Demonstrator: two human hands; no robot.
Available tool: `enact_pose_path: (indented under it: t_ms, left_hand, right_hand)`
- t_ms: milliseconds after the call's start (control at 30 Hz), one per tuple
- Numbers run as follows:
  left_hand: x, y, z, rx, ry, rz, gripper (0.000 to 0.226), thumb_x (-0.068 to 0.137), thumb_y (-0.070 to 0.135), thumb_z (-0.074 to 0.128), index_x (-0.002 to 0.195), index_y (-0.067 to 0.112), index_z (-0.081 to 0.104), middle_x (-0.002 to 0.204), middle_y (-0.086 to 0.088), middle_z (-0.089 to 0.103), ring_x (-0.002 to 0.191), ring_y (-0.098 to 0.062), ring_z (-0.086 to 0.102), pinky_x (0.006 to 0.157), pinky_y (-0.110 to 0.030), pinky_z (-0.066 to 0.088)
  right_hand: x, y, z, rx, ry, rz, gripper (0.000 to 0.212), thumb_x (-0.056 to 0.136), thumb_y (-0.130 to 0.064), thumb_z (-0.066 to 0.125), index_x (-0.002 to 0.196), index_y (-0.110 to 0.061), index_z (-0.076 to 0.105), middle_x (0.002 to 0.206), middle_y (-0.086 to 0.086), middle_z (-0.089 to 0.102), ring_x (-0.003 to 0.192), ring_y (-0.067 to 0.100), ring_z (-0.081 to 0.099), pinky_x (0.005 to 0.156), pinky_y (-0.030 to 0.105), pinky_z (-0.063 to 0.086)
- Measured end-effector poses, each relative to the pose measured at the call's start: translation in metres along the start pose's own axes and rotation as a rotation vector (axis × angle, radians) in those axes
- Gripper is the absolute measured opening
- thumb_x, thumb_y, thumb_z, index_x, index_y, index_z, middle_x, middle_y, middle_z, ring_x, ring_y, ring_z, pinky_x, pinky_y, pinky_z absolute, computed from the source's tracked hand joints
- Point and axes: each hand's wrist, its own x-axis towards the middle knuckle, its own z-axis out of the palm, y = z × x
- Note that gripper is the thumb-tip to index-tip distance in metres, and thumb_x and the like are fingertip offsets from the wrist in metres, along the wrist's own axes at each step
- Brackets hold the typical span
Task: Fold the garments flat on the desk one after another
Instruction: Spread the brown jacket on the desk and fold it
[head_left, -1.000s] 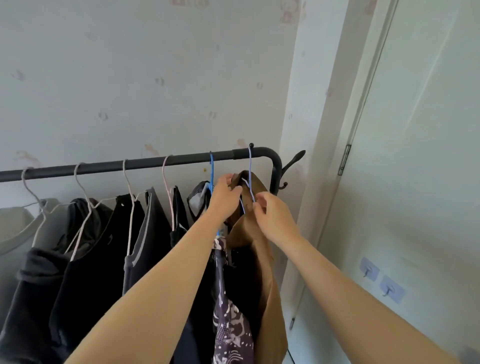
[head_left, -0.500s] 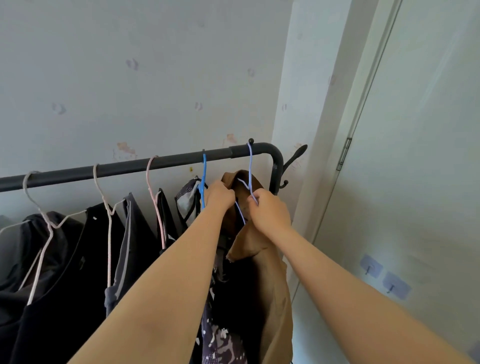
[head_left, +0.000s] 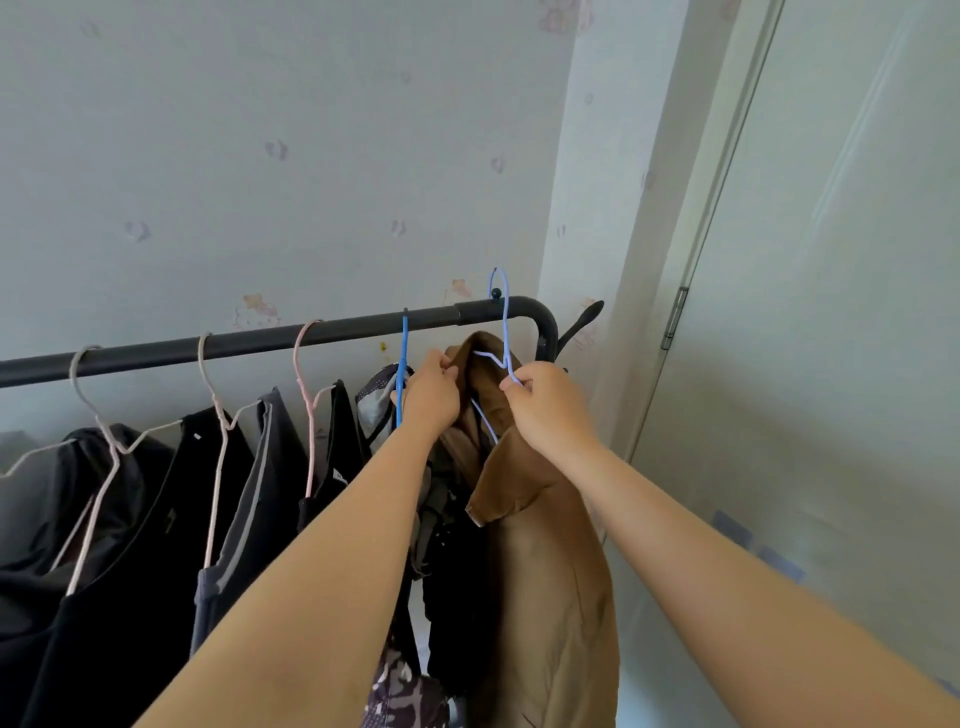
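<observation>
The brown garment (head_left: 540, 545) hangs at the right end of a black clothes rail (head_left: 260, 340), draped over a lavender wire hanger (head_left: 501, 332) whose hook top stands a little above the rail, just where the rail bends downward. Both bare forearms reach up and forward from the lower edge of the view and meet at the garment's top. The left hand (head_left: 431, 397) has its back to the camera, fingers curled and gripping the brown cloth at the collar on the left side. The right hand (head_left: 548, 410) is also curled, thumb and forefinger pinching the lavender wire just below its twisted neck, the rest of the hand resting against the cloth. One brown flap folds outward below the right wrist. Five hanger hooks show along the rail: the lavender one, one blue hanger (head_left: 401, 374) just left of the left hand, one pink hanger (head_left: 306, 395) and two pale hangers (head_left: 213, 415) further left. The blue one carries a patterned garment (head_left: 376, 400); the others carry dark garments (head_left: 156, 519), black and grey, which overlap too much to count exactly. One curved coat hook (head_left: 584, 319) sticks out beyond the rail's end. Behind is a pale wall (head_left: 260, 156) with faint prints, and to the right a light door (head_left: 831, 312) with one hinge (head_left: 674, 318).
</observation>
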Motion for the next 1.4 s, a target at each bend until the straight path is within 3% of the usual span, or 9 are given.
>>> enact_pose_path:
  t_ms: [100,367,500,600,667,733,867,1100,1400]
  left_hand:
    - [-0.018,0.006,0.002,-0.016,0.008,0.009,0.017,0.103,0.017,0.034,0.115,0.011,0.045,0.089,-0.005,0.055,0.078,-0.019,0.05,0.066,-0.028,0.032]
    - [-0.095,0.014,0.02,-0.03,-0.123,0.039,0.019,0.104,0.023,0.029,0.095,0.01,0.04,0.094,-0.017,0.054,0.1,-0.036,0.055,0.071,-0.034,0.034]
    - [-0.15,0.02,0.031,0.019,-0.186,0.085,0.041,0.092,0.055,0.05,0.101,0.015,0.043,0.098,0.0,0.054,0.093,-0.02,0.053,0.073,-0.032,0.036]
    - [-0.184,0.018,0.04,0.052,-0.195,0.157,0.049,0.083,0.046,0.069,0.115,0.017,0.046,0.11,0.006,0.057,0.099,-0.013,0.052,0.08,-0.028,0.04]
    - [-0.201,0.014,0.042,0.051,-0.167,0.164,0.04,0.088,0.039,0.065,0.122,0.02,0.054,0.111,0.006,0.062,0.103,-0.013,0.056,0.085,-0.029,0.044]
    - [-0.222,0.014,0.048,0.048,-0.176,0.129,0.022,0.093,0.039,0.057,0.103,0.022,0.067,0.092,-0.002,0.07,0.089,-0.018,0.065,0.075,-0.031,0.048]
    - [-0.258,0.015,0.053,0.019,-0.127,-0.02,0.044,0.097,0.043,0.049,0.061,0.017,0.043,0.053,-0.003,0.046,0.054,-0.022,0.049,0.057,-0.031,0.032]
    - [-0.285,0.007,0.046,0.054,0.059,-0.196,0.043,0.096,0.046,0.047,0.058,0.027,0.043,0.06,0.003,0.05,0.063,-0.02,0.052,0.06,-0.032,0.034]
    - [-0.264,-0.009,0.003,-0.193,0.044,-0.289,0.035,0.095,0.036,0.055,0.07,0.013,0.056,0.063,-0.007,0.048,0.06,-0.021,0.045,0.061,-0.032,0.034]
  right_hand:
    - [-0.014,0.009,-0.02,0.028,-0.008,0.01,0.017,0.095,-0.02,0.051,0.09,-0.012,0.066,0.069,0.0,0.059,0.061,0.015,0.054,0.056,0.03,0.042]
    - [-0.075,0.066,-0.078,-0.056,-0.039,0.087,0.017,0.085,-0.04,0.058,0.083,-0.023,0.057,0.061,-0.005,0.055,0.06,0.016,0.054,0.059,0.03,0.038]
    - [-0.112,0.096,-0.105,-0.085,-0.015,0.131,0.04,0.079,-0.068,0.054,0.085,-0.028,0.057,0.075,-0.015,0.058,0.073,0.007,0.056,0.063,0.03,0.039]
    - [-0.136,0.118,-0.124,-0.133,-0.032,0.179,0.055,0.081,-0.077,0.042,0.083,-0.025,0.062,0.082,-0.013,0.064,0.077,0.011,0.059,0.066,0.031,0.041]
    - [-0.148,0.132,-0.128,-0.2,-0.058,0.201,0.067,0.083,-0.076,0.039,0.074,-0.015,0.065,0.067,-0.006,0.065,0.067,0.014,0.062,0.065,0.03,0.045]
    - [-0.161,0.144,-0.13,-0.249,-0.078,0.208,0.068,0.083,-0.07,0.039,0.063,-0.008,0.061,0.054,-0.001,0.059,0.06,0.02,0.063,0.067,0.031,0.05]
    - [-0.18,0.157,-0.126,-0.288,-0.186,0.169,0.047,0.085,-0.048,0.041,0.074,-0.008,0.063,0.069,0.004,0.067,0.069,0.022,0.061,0.062,0.03,0.043]
    - [-0.213,0.192,-0.116,-0.269,-0.45,0.121,0.03,0.098,-0.02,0.023,0.069,-0.015,0.027,0.062,0.007,0.041,0.064,0.027,0.039,0.091,0.04,0.034]
    - [-0.203,0.193,-0.123,0.087,-0.477,0.208,0.036,0.081,-0.039,0.025,0.054,-0.016,0.03,0.057,0.003,0.033,0.056,0.015,0.031,0.061,0.032,0.026]
